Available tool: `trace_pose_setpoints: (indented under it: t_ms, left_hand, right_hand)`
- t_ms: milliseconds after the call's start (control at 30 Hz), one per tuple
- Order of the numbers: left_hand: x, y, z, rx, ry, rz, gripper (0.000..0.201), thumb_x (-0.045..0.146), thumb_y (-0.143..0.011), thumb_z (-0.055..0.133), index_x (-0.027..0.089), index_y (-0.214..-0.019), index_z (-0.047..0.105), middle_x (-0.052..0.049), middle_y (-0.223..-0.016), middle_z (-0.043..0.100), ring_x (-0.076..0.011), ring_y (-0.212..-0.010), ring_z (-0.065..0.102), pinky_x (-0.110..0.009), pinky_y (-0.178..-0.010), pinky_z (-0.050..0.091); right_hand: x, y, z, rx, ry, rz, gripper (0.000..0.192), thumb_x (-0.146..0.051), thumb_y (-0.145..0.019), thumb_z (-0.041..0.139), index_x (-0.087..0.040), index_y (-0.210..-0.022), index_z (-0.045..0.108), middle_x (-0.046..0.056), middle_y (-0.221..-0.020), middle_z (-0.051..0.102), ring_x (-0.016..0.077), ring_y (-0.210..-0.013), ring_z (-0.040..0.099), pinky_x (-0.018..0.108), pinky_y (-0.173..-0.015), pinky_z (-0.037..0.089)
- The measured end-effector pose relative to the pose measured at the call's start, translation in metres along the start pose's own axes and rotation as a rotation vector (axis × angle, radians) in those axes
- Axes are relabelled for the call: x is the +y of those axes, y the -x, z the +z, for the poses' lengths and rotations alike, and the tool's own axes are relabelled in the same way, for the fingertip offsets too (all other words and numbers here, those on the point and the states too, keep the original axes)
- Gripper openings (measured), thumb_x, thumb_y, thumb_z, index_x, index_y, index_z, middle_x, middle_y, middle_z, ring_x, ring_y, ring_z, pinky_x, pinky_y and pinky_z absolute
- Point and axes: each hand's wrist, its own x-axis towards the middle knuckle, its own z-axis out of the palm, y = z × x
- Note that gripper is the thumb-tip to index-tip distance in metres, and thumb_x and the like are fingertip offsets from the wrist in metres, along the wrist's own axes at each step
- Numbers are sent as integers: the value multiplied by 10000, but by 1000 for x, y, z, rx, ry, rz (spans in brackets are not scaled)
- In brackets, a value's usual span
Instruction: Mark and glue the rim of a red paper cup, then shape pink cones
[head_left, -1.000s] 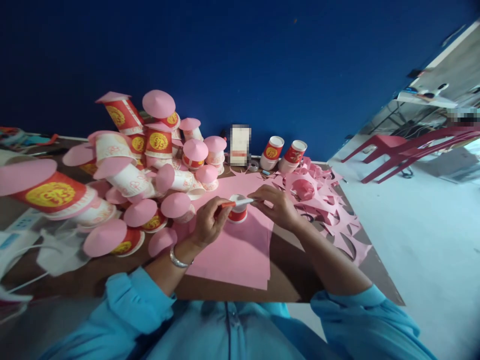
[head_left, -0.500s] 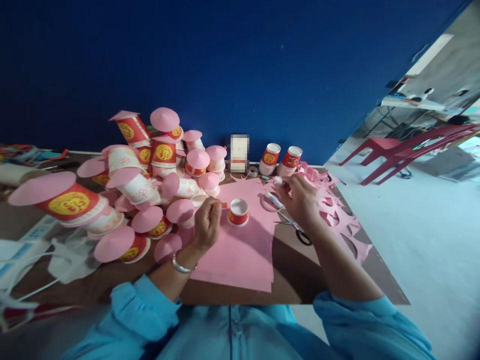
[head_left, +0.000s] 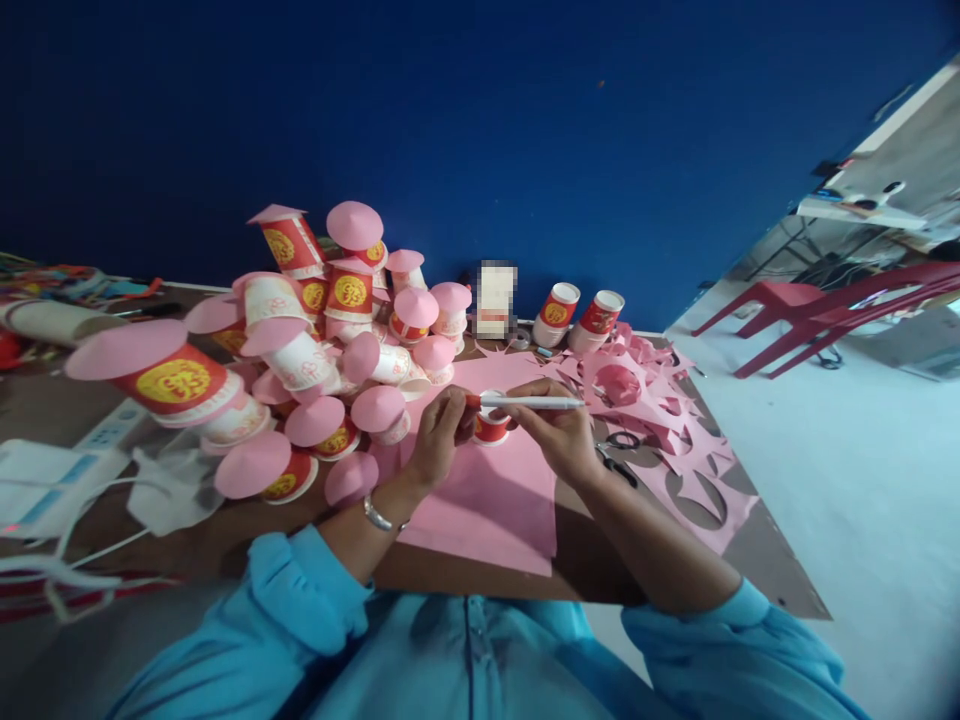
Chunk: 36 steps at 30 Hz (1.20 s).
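My right hand (head_left: 555, 430) holds a white pen (head_left: 536, 402) level over a small red paper cup (head_left: 491, 428) that stands on a pink paper sheet (head_left: 487, 500). My left hand (head_left: 441, 432) pinches the pen's red cap end at the left, fingers closed on it. The cup is partly hidden behind both hands. Black scissors (head_left: 619, 455) lie just right of my right hand on the brown table (head_left: 592, 560).
A heap of red and white paper cups with pink paper discs (head_left: 322, 350) fills the table's left. Two upright cups (head_left: 577, 315) stand by the blue wall. Pink paper offcuts (head_left: 675, 450) cover the right side. A white power strip (head_left: 45, 470) lies far left; red plastic chairs (head_left: 825, 310) stand at the right.
My right hand came back from the offcuts with the pen and now holds it over the cup. My left hand has met the pen's red end. The view shifted slightly.
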Motion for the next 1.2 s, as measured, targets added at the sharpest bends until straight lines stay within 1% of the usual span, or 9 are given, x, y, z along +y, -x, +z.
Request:
trace_pose_setpoints:
  t_ms: [233,467,533,633,767,867,1000,1100,1200]
  left_hand:
    - [4,0,-1,-27,-43,75,521,688,-906,762,190,-819,638,64,-622,421,-71,-503,341,-213,-465,265]
    - [4,3,-1,-102,-184,148,495,670,-932,738,183,-854,700,45,-623,483,-84,-511,368,-228,-465,267]
    - [4,4,-2,-132,-259,182,487,645,-966,708,182,-814,690,38,-629,492,-86,-516,364,-235,-465,265]
    - [4,5,-4,-226,-387,268,551,617,-1003,666,183,-669,611,32,-587,475,-96,-529,391,-252,-502,314]
    - [4,5,-8,-315,-530,267,541,572,-1041,606,187,-663,649,10,-586,536,-125,-552,468,-276,-551,369]
    - [4,2,-9,-137,-582,372,371,496,-1036,633,198,-842,738,-7,-694,613,-145,-629,526,-279,-611,419]
    - [1,-5,-14,121,-541,510,223,417,-951,767,224,-1042,703,25,-775,559,-133,-658,481,-254,-622,417]
    - [-6,-8,-17,95,-525,493,248,407,-959,764,229,-1104,671,20,-827,552,-137,-697,499,-257,-652,433]
    - [-14,-8,-20,28,-542,453,264,381,-972,747,244,-1169,638,12,-888,559,-142,-732,515,-275,-702,457]
  right_hand:
    - [5,0,-5,5,54,-66,332,-546,-917,843,-225,-964,772,55,-904,787,215,-814,765,339,-689,609]
    - [-4,-6,-24,10,245,-360,214,-404,-1082,619,-245,-972,712,64,-976,756,221,-940,732,387,-859,593]
    - [-5,-2,-25,-46,383,-359,240,-377,-1119,525,-238,-1068,714,80,-1010,780,222,-946,745,374,-851,588]
    - [-1,6,-21,-267,582,-353,244,-372,-1067,633,-222,-1238,721,109,-1128,817,233,-965,775,338,-827,581]
    - [11,14,-24,-279,635,-299,219,-261,-1030,632,-215,-1197,765,93,-1057,843,227,-900,791,309,-773,575]
    - [21,9,-44,-104,559,-198,205,-355,-1031,663,-264,-1143,808,72,-1055,844,236,-932,790,337,-825,589]
    - [42,-6,-77,-37,440,58,163,-439,-891,834,-289,-952,824,51,-936,802,263,-898,741,381,-779,581]
    - [61,-12,-88,27,363,150,264,-494,-797,918,-280,-815,764,17,-707,666,229,-723,646,355,-640,529]
    - [66,-15,-87,55,298,176,421,-648,-892,791,-265,-764,668,-25,-572,518,167,-545,486,329,-523,432]
